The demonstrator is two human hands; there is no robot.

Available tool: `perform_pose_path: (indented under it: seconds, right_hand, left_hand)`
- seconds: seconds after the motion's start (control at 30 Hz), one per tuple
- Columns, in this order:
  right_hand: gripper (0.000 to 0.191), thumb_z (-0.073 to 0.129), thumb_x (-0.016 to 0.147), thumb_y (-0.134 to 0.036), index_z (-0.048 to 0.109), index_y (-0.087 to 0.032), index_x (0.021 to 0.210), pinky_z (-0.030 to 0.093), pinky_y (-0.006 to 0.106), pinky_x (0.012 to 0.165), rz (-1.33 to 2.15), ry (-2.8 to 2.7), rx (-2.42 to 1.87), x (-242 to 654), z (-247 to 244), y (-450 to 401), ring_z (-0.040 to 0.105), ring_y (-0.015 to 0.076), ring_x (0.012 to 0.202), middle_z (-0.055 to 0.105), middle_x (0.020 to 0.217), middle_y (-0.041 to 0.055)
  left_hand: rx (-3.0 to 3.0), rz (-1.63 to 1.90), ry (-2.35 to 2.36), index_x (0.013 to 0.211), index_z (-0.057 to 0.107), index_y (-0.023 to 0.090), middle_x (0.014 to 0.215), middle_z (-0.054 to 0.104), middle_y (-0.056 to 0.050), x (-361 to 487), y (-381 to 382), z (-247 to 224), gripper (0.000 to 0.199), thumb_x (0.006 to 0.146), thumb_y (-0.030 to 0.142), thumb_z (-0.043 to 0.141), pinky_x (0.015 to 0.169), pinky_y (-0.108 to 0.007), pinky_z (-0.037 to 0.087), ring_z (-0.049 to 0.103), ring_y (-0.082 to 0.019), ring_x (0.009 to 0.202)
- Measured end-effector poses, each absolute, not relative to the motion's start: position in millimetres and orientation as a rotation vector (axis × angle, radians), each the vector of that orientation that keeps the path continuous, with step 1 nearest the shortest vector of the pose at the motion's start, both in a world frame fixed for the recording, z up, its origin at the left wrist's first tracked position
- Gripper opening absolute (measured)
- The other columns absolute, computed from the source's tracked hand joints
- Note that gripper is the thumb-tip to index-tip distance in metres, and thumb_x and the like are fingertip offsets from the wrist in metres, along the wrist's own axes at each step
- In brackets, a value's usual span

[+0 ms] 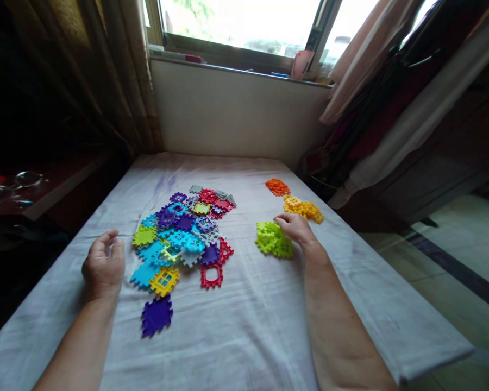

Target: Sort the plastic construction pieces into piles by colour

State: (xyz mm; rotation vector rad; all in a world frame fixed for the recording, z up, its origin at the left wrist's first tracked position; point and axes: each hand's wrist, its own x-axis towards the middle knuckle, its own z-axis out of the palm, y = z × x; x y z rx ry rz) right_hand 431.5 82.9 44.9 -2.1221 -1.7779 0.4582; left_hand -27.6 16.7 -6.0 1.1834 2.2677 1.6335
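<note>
Orange pile [277, 187], yellow pile [307, 210] and green pile [271, 240] lay sorted centre-right; the centre-left heap [185, 222] wasn't. Left hand [103, 266] curled half-open, empty; right hand [298, 229] pinched, hold unclear.

Left hand [104, 263], left of frame: fingers loosely curled. Right hand [296, 228], right of centre: fingers bunched, pointing left. Forearms [338, 315] enter from bottom edge.

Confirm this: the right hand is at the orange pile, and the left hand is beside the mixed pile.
Wrong pile: the head view shows the right hand at the green pile, not the orange pile. The left hand is beside the mixed pile, as stated.
</note>
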Motion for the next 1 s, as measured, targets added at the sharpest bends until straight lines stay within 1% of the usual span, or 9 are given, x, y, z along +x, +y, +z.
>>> perform_pose_path:
  seconds: [0.17, 0.3, 0.4, 0.5, 0.6, 0.7, 0.8, 0.9, 1.0]
  right_hand:
    - [0.027, 0.052, 0.093, -0.031, 0.077, -0.028, 0.105, 0.051, 0.036, 0.086, 0.321, -1.771, -2.198, 418.7, 55.8, 80.4, 0.069, 0.0255, 0.100, 0.075, 0.102, 0.0007]
    - [0.029, 0.052, 0.095, -0.028, 0.076, -0.022, 0.110, 0.050, 0.033, 0.090, 0.230, -1.981, -2.022, 378.0, 69.0, 81.6, 0.069, 0.0237, 0.100, 0.073, 0.113, 0.0071]
    - [0.027, 0.053, 0.095, -0.031, 0.075, -0.026, 0.110, 0.048, 0.028, 0.093, 0.245, -2.175, -1.843, 327.5, 71.0, 94.1, 0.067, 0.0196, 0.104, 0.072, 0.117, 0.0045]
    - [0.029, 0.051, 0.096, -0.032, 0.074, -0.028, 0.112, 0.047, 0.028, 0.094, 0.145, -2.403, -1.675, 278.8, 69.9, 113.2, 0.064, 0.0197, 0.111, 0.071, 0.120, 0.0036]
    - [0.030, 0.053, 0.094, -0.036, 0.073, -0.028, 0.114, 0.049, 0.030, 0.092, 0.082, -2.535, -1.701, 246.2, 70.9, 130.3, 0.063, 0.0218, 0.112, 0.072, 0.119, 0.0048]
    - [0.035, 0.058, 0.090, -0.045, 0.073, -0.025, 0.115, 0.050, 0.032, 0.089, 0.042, -2.626, -1.781, 229.3, 73.2, 139.7, 0.063, 0.0252, 0.113, 0.073, 0.117, 0.0083]
    - [0.036, 0.058, 0.090, -0.041, 0.073, -0.019, 0.114, 0.049, 0.034, 0.090, -0.042, -2.686, -1.780, 222.0, 74.1, 142.0, 0.062, 0.0275, 0.114, 0.072, 0.118, 0.0125]
    - [0.034, 0.049, 0.095, -0.036, 0.075, -0.019, 0.108, 0.047, 0.033, 0.093, -0.082, -2.669, -1.695, 224.1, 74.7, 138.6, 0.062, 0.0259, 0.114, 0.072, 0.117, 0.0129]
    - [0.034, 0.045, 0.098, -0.035, 0.075, -0.024, 0.108, 0.047, 0.028, 0.088, 0.009, -2.447, -1.696, 243.9, 75.5, 128.3, 0.065, 0.0218, 0.106, 0.074, 0.113, 0.0094]
  left_hand:
    - [1.167, 1.626, 2.272, 0.116, 0.067, 0.016, 0.111, 0.073, -0.011, -27.4, 16.9, -5.0, 0.044, 0.077, 0.035, 0.056, 0.098, -0.043, 0.052, 0.068, -0.027, 0.103]
    - [1.191, 1.652, 2.248, 0.114, 0.067, 0.017, 0.112, 0.074, -0.010, -27.3, 18.2, -7.0, 0.043, 0.077, 0.036, 0.056, 0.097, -0.040, 0.053, 0.069, -0.025, 0.102]
    - [1.207, 1.671, 2.243, 0.114, 0.066, 0.016, 0.112, 0.074, -0.010, -27.8, 18.7, -9.3, 0.042, 0.078, 0.036, 0.055, 0.096, -0.038, 0.053, 0.068, -0.023, 0.101]
    - [1.220, 1.653, 2.238, 0.114, 0.066, 0.016, 0.111, 0.073, -0.011, -28.8, 18.3, -11.0, 0.042, 0.079, 0.036, 0.054, 0.098, -0.039, 0.052, 0.068, -0.024, 0.101]
    - [1.238, 1.659, 2.239, 0.114, 0.066, 0.017, 0.110, 0.073, -0.011, -29.6, 18.0, -12.5, 0.042, 0.081, 0.039, 0.053, 0.099, -0.040, 0.052, 0.068, -0.025, 0.101]
    - [1.253, 1.675, 2.265, 0.112, 0.066, 0.019, 0.106, 0.074, -0.010, -28.8, 18.0, -13.4, 0.039, 0.082, 0.040, 0.052, 0.094, -0.037, 0.054, 0.070, -0.024, 0.099]
    - [1.264, 1.688, 2.255, 0.111, 0.066, 0.020, 0.108, 0.074, -0.009, -26.2, 17.3, -12.4, 0.037, 0.083, 0.040, 0.053, 0.092, -0.036, 0.056, 0.070, -0.023, 0.099]
    - [1.261, 1.690, 2.234, 0.112, 0.065, 0.021, 0.111, 0.073, -0.008, -23.9, 16.4, -10.3, 0.036, 0.083, 0.039, 0.052, 0.093, -0.036, 0.055, 0.070, -0.022, 0.100]
    - [1.270, 1.695, 2.249, 0.111, 0.065, 0.020, 0.111, 0.073, -0.007, -24.2, 16.8, -10.1, 0.035, 0.083, 0.038, 0.052, 0.092, -0.035, 0.055, 0.070, -0.021, 0.099]
